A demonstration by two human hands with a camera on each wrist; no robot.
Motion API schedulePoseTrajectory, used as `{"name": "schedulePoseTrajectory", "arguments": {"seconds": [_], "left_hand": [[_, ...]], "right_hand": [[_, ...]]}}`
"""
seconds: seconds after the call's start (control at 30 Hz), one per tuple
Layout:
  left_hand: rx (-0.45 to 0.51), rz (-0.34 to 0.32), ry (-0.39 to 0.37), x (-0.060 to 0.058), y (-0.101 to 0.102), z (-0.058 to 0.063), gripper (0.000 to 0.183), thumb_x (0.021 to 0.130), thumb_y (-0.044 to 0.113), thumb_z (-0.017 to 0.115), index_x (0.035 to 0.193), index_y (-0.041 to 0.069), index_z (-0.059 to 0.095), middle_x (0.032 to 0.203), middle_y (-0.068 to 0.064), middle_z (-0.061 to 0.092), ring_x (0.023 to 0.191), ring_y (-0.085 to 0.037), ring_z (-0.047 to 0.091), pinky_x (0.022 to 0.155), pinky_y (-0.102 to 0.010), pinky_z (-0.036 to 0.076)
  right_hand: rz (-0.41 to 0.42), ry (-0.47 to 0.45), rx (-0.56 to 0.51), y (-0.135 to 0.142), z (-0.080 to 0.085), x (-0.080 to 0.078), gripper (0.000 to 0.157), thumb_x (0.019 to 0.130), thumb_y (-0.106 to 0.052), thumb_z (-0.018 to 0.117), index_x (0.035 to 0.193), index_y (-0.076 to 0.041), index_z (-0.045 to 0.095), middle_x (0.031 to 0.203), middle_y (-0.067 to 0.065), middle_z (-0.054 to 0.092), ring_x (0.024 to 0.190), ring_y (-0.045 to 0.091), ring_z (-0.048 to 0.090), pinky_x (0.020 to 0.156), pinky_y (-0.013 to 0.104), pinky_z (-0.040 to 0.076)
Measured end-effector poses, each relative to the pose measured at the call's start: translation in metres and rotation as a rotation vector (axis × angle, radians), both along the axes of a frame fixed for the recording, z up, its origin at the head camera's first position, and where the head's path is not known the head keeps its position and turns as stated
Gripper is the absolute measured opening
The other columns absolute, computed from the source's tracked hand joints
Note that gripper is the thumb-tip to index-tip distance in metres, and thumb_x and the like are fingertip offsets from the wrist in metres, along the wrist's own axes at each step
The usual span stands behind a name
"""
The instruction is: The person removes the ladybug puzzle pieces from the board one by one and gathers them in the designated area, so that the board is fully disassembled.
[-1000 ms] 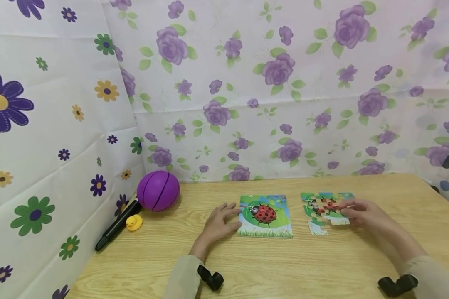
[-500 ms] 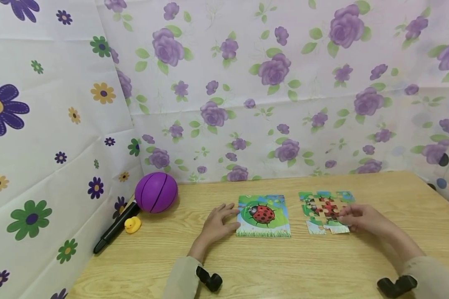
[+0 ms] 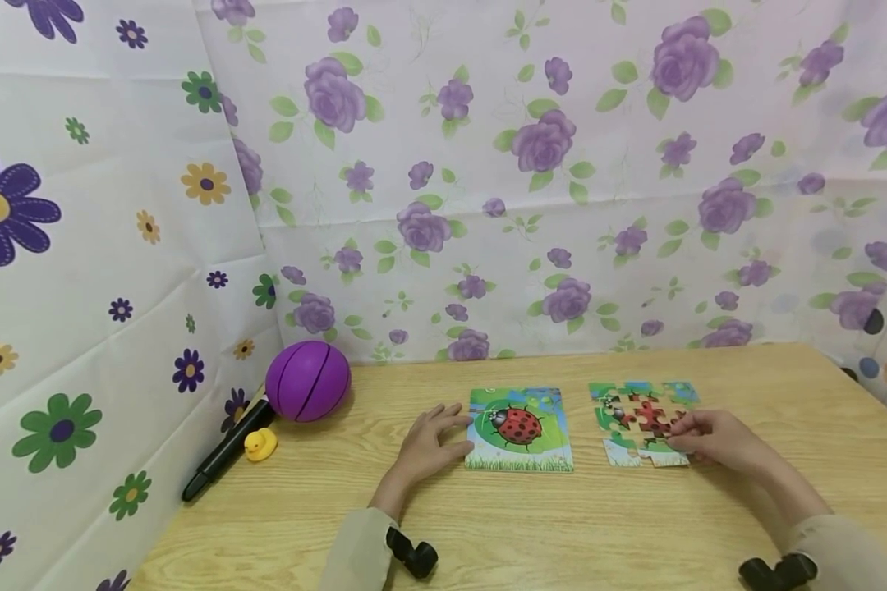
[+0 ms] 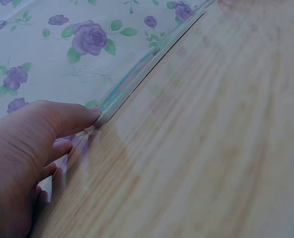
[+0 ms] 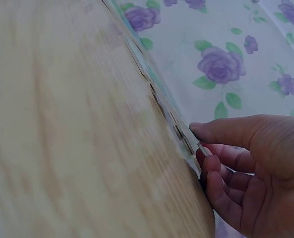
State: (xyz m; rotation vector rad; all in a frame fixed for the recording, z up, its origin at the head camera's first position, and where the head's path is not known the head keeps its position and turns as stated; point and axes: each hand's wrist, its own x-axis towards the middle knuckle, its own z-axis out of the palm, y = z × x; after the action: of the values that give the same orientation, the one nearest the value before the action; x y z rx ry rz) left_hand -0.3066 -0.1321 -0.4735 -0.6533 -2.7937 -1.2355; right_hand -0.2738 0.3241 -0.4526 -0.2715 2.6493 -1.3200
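Observation:
A square ladybug picture (image 3: 519, 428) lies flat mid-table. Along its left edge rests my left hand (image 3: 427, 443), fingers spread and loosely bent; in the left wrist view the thumb (image 4: 77, 118) touches the picture's near corner. To the right lies a partly joined ladybug jigsaw puzzle (image 3: 650, 417), with gaps between pieces on its right side. My right hand (image 3: 720, 442) is at its lower right corner. The right wrist view shows thumb and fingers pinching a jigsaw piece (image 5: 202, 149) at the puzzle's edge; the fingers hide most of that piece.
A purple ball (image 3: 308, 382) sits at the table's back left, against a black rod-like handle (image 3: 227, 451). Beside them is a yellow rubber duck (image 3: 261, 444). Flower-printed cloth (image 3: 488, 205) hangs behind and on the left of the wooden table (image 3: 547, 525).
My right hand has drawn a white-and-green lower piece toward me, so it now lies beside the bottom left corner piece. My left hand has stayed by the picture.

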Motion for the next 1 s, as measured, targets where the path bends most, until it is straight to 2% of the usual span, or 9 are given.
{"name": "schedulePoseTrajectory", "arguments": {"seconds": [0.23,0.53,0.83,1.0], "left_hand": [[-0.005,-0.001,0.01,-0.001,0.001,0.001,0.043,0.092,0.031,0.067,0.131,0.014,0.062,0.154,-0.009,0.043,0.149,-0.035,0.026,0.123,-0.062,0.011],[-0.009,0.002,0.009,0.0,0.001,0.001,0.044,0.092,0.031,0.067,0.131,0.013,0.063,0.154,-0.01,0.043,0.149,-0.036,0.026,0.122,-0.064,0.013],[-0.012,0.0,0.011,0.001,0.0,0.001,0.044,0.092,0.032,0.067,0.131,0.014,0.062,0.154,-0.009,0.043,0.149,-0.036,0.026,0.122,-0.063,0.012],[-0.006,-0.003,0.011,0.0,0.0,0.0,0.043,0.092,0.031,0.067,0.131,0.014,0.063,0.154,-0.009,0.043,0.149,-0.036,0.026,0.123,-0.062,0.012]], "right_hand": [[-0.042,0.034,0.052,-0.002,0.0,0.002,0.032,0.094,-0.022,0.065,0.108,0.007,0.059,0.086,0.006,0.063,0.064,0.008,0.052,0.056,0.024,0.049],[-0.087,0.097,0.144,-0.005,-0.001,0.004,0.026,0.091,-0.024,0.069,0.097,0.001,0.063,0.083,0.005,0.063,0.065,0.008,0.053,0.055,0.023,0.05],[-0.095,0.076,0.127,-0.007,0.001,0.005,0.033,0.092,-0.028,0.067,0.103,0.003,0.061,0.087,0.007,0.064,0.068,0.009,0.054,0.056,0.024,0.049],[-0.1,0.11,0.098,-0.019,0.007,0.003,0.033,0.092,-0.027,0.067,0.107,0.003,0.063,0.091,0.008,0.064,0.072,0.007,0.053,0.056,0.023,0.049]]}}
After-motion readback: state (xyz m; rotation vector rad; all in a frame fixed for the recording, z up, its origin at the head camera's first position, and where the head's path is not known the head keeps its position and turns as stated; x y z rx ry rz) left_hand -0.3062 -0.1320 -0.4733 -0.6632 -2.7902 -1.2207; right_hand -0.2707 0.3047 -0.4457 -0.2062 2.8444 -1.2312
